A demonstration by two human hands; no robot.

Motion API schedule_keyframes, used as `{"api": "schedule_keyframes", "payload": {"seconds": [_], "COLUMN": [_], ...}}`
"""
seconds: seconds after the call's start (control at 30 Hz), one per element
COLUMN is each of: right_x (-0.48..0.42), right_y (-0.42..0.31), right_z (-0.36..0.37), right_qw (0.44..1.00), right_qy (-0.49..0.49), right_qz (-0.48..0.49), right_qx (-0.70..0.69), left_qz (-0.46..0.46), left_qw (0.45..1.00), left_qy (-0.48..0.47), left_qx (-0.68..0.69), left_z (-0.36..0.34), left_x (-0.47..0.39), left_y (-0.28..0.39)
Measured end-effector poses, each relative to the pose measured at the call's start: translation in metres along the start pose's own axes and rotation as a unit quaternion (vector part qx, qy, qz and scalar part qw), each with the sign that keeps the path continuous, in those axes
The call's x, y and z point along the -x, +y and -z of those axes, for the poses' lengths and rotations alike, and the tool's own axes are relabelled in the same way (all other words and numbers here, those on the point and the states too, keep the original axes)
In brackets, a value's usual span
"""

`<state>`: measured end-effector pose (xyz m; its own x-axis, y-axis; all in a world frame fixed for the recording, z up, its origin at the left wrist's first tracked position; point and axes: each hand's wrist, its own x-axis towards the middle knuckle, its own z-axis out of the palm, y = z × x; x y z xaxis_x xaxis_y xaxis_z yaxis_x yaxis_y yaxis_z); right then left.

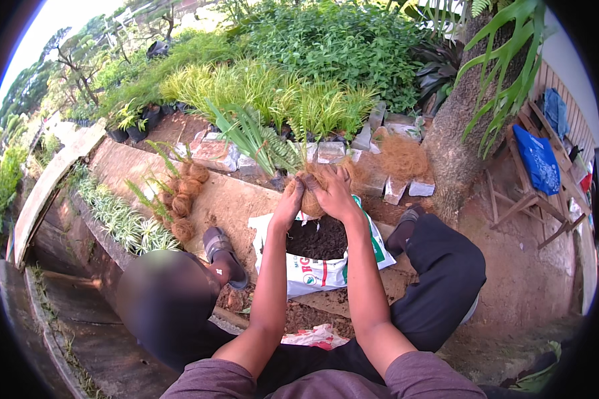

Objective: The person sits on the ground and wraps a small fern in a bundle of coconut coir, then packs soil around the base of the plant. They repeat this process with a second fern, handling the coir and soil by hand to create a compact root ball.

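Both hands close around a ball of brown coconut fibre, held above an open bag. My left hand grips its left side, and my right hand wraps the right side with loose fibre strands around the fingers. Green fern fronds rise from the top of the ball. Beneath the hands, the white plastic bag lies open between my feet, with dark potting soil inside. Soil stains show on the fingers.
Several fibre balls with small ferns sit on the paving at the left. Loose coconut fibre rests on broken bricks at the right, beside a tree trunk. A wooden chair holds a blue bag.
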<state>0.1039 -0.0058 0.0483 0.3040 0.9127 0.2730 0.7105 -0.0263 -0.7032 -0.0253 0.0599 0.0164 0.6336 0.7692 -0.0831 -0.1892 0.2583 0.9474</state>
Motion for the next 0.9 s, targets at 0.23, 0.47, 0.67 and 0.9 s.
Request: {"api": "schedule_keyframes", "payload": {"seconds": [0.23,0.47,0.67,0.9], "right_x": [0.0,0.001,-0.001,0.003], "right_y": [0.0,-0.014,-0.015,-0.007], "right_z": [0.001,0.003,0.016,0.012], "right_qw": [0.992,0.997,0.976,0.984], "right_qy": [-0.037,-0.047,-0.125,-0.163], "right_qz": [0.028,0.028,-0.034,-0.061], "right_qx": [-0.12,-0.063,-0.177,0.036], "left_qz": [-0.037,-0.066,-0.067,-0.122], "left_qw": [0.988,0.989,0.984,0.961], "left_qy": [-0.075,-0.129,-0.135,-0.158], "left_qx": [0.127,-0.005,-0.095,-0.193], "left_z": [0.016,0.027,0.009,-0.001], "left_x": [-0.02,-0.017,-0.001,0.001], "left_y": [-0.026,-0.017,0.011,0.015]}}
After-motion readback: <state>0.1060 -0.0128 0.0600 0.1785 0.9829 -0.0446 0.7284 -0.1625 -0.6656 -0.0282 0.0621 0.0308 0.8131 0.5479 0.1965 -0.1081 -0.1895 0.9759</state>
